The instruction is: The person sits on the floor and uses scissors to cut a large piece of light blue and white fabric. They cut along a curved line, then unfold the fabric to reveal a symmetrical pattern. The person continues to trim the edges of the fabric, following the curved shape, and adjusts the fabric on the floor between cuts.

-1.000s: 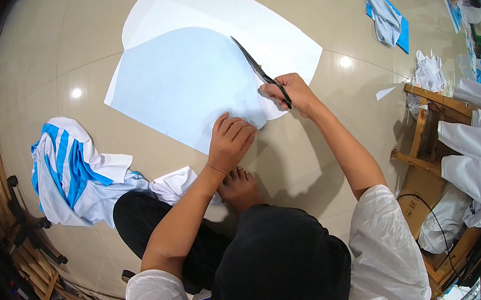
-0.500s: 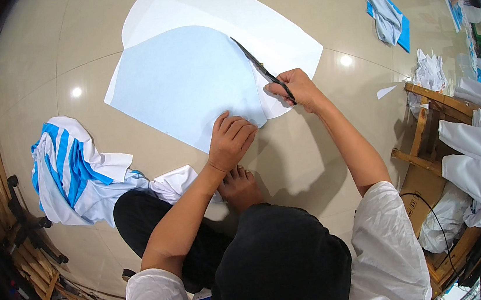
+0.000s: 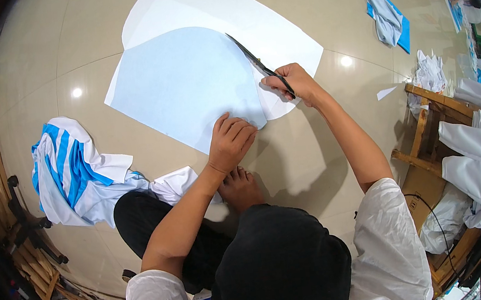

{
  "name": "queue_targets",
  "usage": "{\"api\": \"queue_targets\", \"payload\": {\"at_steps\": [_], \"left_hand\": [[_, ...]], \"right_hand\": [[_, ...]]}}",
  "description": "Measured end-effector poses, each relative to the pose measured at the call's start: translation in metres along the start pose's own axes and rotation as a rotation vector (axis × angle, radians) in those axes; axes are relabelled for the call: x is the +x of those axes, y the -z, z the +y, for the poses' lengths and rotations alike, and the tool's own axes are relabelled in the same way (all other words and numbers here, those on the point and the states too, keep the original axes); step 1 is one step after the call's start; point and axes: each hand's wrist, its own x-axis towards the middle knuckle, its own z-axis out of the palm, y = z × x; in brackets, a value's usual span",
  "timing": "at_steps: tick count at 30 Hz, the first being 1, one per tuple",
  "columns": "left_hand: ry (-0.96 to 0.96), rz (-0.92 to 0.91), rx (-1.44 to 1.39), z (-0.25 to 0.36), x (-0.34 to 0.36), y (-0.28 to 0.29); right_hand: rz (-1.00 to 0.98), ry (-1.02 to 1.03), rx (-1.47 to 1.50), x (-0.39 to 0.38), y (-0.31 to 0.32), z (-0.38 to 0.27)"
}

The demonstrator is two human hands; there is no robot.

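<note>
A light blue fabric piece (image 3: 180,80) with a curved far edge lies flat on a larger white piece (image 3: 276,46) on the tiled floor. My right hand (image 3: 295,83) is closed around the handles of black scissors (image 3: 257,60). Their long blades point up and left along the right-hand edge of the blue piece; I cannot tell how far apart the blades are. At the near right corner, my left hand (image 3: 232,139) has its fingers bent and close together over the blue piece, gripping its near edge. The left thumb is hidden.
Blue-and-white striped cloth (image 3: 76,173) lies heaped at left, beside a white cloth (image 3: 173,183). My bare foot (image 3: 242,189) is just below my left hand. At right stands a wooden frame (image 3: 420,131) near stacked white pieces (image 3: 477,166). A folded blue-and-grey cloth (image 3: 386,17) lies far right.
My right hand and the scissors have shifted slightly up and to the left along the edge of the blue piece. My left hand stays in place.
</note>
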Motion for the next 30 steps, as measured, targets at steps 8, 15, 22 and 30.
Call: {"api": "queue_targets", "payload": {"at_steps": [8,15,22,30], "left_hand": [[0.004,-0.009,-0.003,0.0,0.0,0.001],[0.007,-0.01,0.002,-0.001,-0.001,0.0],[0.007,-0.012,-0.017,0.0,0.0,0.002],[0.003,-0.016,0.004,0.0,-0.001,0.002]], "right_hand": [[-0.011,0.013,0.004,0.007,0.002,-0.002],[0.007,0.013,-0.047,0.011,0.007,-0.001],[0.01,0.058,-0.11,0.016,0.013,0.004],[-0.132,-0.025,-0.179,-0.013,0.042,-0.002]]}}
